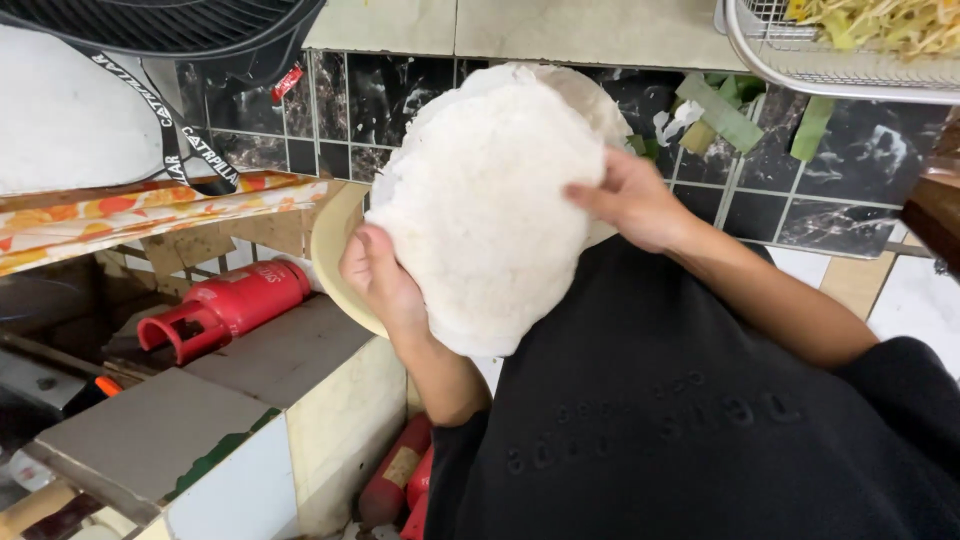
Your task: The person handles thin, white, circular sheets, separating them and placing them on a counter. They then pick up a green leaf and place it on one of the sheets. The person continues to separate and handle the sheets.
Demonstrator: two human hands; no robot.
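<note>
- Head view: the left hand [378, 283] grips the lower left edge of a large white flatbread sheet [480, 200], fingers curled round the rim with the thumb on the near face; the grip looks meant to carry the sheet's weight from below.
- Head view: the right hand [632, 198] pinches the right edge, fingers folded over the rim, which seems to keep the floppy round from folding over.
- Head view: the sheet is held in the air in front of the chest, above a pale yellow plate [335, 255] that shows behind its left edge; whether the two touch I cannot tell.
- Head view: the round tilts toward the camera, its broad face turned up and back; its long axis runs from the upper right down to the lower left.
- Head view: behind stands a dark tiled counter [860, 200]; a wire basket [840, 75] sits at the upper right, and a red gas cylinder [225, 308] lies low on the left.
</note>
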